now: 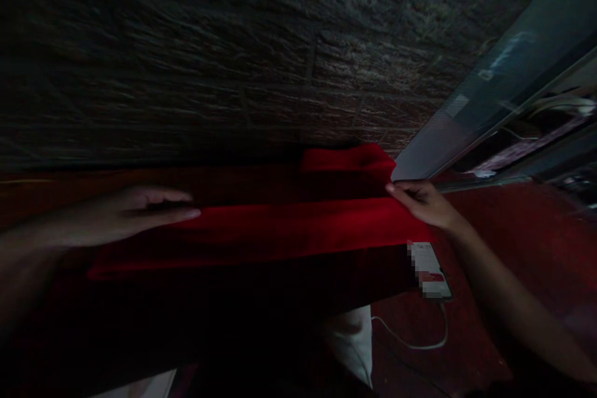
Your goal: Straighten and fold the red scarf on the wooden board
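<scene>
A long folded strip of red cloth [289, 227] stretches across the dark surface in front of me. At its upper left edge is my left hand [135, 214], with thumb and fingers closed on the fabric. My right hand [422, 202] pinches the upper right corner of the strip between thumb and fingers. Just behind that corner lies a smaller folded red cloth [349, 158], close to the wall. The light is dim, so the lower part of the dark surface hardly shows.
A rough block wall [261, 74] rises behind the cloth. To the right are a grey door frame [448, 127] and a red floor [508, 230]. A phone [433, 267] with a lit screen and a white cable [420, 347] lie below my right hand. White fabric [354, 342] shows lower down.
</scene>
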`<state>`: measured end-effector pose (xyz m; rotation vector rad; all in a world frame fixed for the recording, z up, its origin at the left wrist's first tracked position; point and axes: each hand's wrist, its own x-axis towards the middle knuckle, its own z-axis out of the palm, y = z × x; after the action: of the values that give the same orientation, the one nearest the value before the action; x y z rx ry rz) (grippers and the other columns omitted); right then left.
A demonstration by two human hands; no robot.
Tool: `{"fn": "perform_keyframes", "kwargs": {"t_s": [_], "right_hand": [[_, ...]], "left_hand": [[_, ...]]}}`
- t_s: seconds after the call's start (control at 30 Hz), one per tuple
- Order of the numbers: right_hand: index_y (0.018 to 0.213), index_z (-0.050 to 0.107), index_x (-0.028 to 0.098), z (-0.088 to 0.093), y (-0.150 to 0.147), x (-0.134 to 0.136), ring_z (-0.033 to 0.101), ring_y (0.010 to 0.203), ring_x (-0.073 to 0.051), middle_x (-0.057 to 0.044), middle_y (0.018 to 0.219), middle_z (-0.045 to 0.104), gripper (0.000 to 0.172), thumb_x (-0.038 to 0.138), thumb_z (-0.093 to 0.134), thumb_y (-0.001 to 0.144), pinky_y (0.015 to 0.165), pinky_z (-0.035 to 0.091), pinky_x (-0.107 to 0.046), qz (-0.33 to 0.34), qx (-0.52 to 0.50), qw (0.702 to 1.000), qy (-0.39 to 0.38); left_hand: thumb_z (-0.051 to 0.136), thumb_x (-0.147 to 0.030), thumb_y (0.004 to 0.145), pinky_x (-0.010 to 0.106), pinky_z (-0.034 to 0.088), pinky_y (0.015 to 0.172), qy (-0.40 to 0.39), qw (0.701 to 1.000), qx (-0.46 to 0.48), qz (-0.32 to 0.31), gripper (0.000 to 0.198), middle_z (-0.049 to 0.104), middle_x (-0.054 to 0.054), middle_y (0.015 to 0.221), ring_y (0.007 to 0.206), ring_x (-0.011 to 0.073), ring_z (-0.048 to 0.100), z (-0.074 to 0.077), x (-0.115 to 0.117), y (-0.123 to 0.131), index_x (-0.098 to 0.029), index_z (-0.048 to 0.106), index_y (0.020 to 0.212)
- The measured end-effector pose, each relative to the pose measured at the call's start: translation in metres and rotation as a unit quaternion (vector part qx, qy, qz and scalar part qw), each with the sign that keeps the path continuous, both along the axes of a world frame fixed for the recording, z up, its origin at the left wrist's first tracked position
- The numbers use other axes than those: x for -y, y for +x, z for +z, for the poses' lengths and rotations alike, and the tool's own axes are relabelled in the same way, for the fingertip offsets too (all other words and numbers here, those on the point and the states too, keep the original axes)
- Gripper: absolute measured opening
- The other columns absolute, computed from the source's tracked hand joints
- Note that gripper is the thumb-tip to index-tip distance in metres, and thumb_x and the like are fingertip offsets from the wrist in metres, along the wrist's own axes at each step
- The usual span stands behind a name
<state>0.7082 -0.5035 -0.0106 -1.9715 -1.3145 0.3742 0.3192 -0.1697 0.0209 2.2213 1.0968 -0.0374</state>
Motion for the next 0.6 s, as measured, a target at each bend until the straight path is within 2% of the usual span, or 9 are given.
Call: {"fn": "perform_keyframes", "kwargs": {"t_s": [0.07, 0.1, 0.17, 0.23, 0.3, 0.43, 0.53, 0.6], "right_hand": [[0.069, 0.061, 0.019, -0.017, -0.017, -0.018, 0.050, 0.054, -0.011, 0.001, 0.061, 0.056, 0.046, 0.056, 0.052, 0.094, 0.054, 0.037, -0.024, 0.052, 0.091, 0.994, -0.004], [0.072, 0.063, 0.019, -0.026, -0.023, -0.023, 0.051, 0.052, -0.010, 0.002, 0.061, 0.057, 0.042, 0.053, 0.053, 0.095, 0.054, 0.037, -0.024, 0.054, 0.128, 0.990, 0.003], [0.077, 0.065, 0.019, -0.039, -0.030, -0.023, 0.054, 0.051, -0.010, 0.001, 0.063, 0.061, 0.037, 0.049, 0.054, 0.096, 0.053, 0.039, -0.024, 0.018, 0.177, 0.984, 0.027], [0.081, 0.066, 0.019, -0.044, -0.034, -0.016, 0.060, 0.056, -0.012, 0.000, 0.069, 0.067, 0.032, 0.046, 0.056, 0.096, 0.055, 0.043, -0.024, -0.024, 0.206, 0.977, 0.049], [0.086, 0.068, 0.020, -0.044, -0.038, -0.007, 0.066, 0.063, -0.015, -0.002, 0.077, 0.071, 0.029, 0.045, 0.058, 0.095, 0.059, 0.048, -0.024, -0.034, 0.229, 0.971, 0.056], [0.094, 0.068, 0.021, -0.042, -0.043, 0.005, 0.069, 0.071, -0.017, -0.004, 0.086, 0.072, 0.027, 0.047, 0.062, 0.093, 0.066, 0.052, -0.027, 0.004, 0.255, 0.967, 0.028], [0.092, 0.066, 0.021, -0.052, -0.039, 0.012, 0.068, 0.073, -0.019, -0.005, 0.085, 0.071, 0.028, 0.048, 0.063, 0.091, 0.067, 0.052, -0.029, 0.005, 0.269, 0.962, 0.037], [0.084, 0.065, 0.020, -0.064, -0.033, 0.018, 0.067, 0.072, -0.019, -0.005, 0.079, 0.069, 0.027, 0.046, 0.062, 0.092, 0.068, 0.052, -0.030, -0.006, 0.283, 0.958, 0.052]], "left_hand": [[0.064, -0.079, 0.061, 0.032, 0.056, 0.085, -0.090, 0.995, -0.020, 0.041, 0.080, 0.075, -0.001, 0.103, 0.093, 0.0212, 0.069, -0.016, -0.020, -0.030, -0.017, 0.068, 0.112], [0.063, -0.078, 0.062, 0.032, 0.055, 0.088, -0.113, 0.992, -0.021, 0.050, 0.080, 0.074, 0.000, 0.108, 0.099, 0.0222, 0.068, -0.025, -0.027, -0.043, -0.017, 0.067, 0.114], [0.062, -0.075, 0.063, 0.033, 0.053, 0.093, -0.103, 0.993, -0.022, 0.045, 0.074, 0.073, 0.003, 0.115, 0.107, 0.0248, 0.066, -0.042, -0.035, -0.061, -0.017, 0.069, 0.109], [0.060, -0.070, 0.065, 0.034, 0.053, 0.093, -0.100, 0.994, -0.032, 0.017, 0.064, 0.073, 0.004, 0.114, 0.109, 0.0268, 0.066, -0.052, -0.036, -0.071, -0.018, 0.072, 0.101], [0.057, -0.065, 0.068, 0.035, 0.054, 0.091, -0.111, 0.993, -0.033, 0.001, 0.056, 0.074, 0.004, 0.109, 0.105, 0.0270, 0.067, -0.055, -0.035, -0.073, -0.019, 0.073, 0.097], [0.055, -0.060, 0.071, 0.033, 0.056, 0.085, -0.109, 0.994, -0.017, -0.024, 0.049, 0.075, 0.004, 0.102, 0.095, 0.0240, 0.068, -0.055, -0.035, -0.067, -0.020, 0.074, 0.092], [0.056, -0.059, 0.075, 0.031, 0.056, 0.080, -0.136, 0.990, 0.002, -0.037, 0.047, 0.075, 0.001, 0.095, 0.088, 0.0210, 0.069, -0.056, -0.035, -0.064, -0.019, 0.073, 0.094], [0.057, -0.062, 0.077, 0.031, 0.057, 0.076, -0.164, 0.986, 0.021, -0.001, 0.051, 0.076, 0.000, 0.094, 0.084, 0.0200, 0.069, -0.058, -0.033, -0.062, -0.018, 0.070, 0.099]]}}
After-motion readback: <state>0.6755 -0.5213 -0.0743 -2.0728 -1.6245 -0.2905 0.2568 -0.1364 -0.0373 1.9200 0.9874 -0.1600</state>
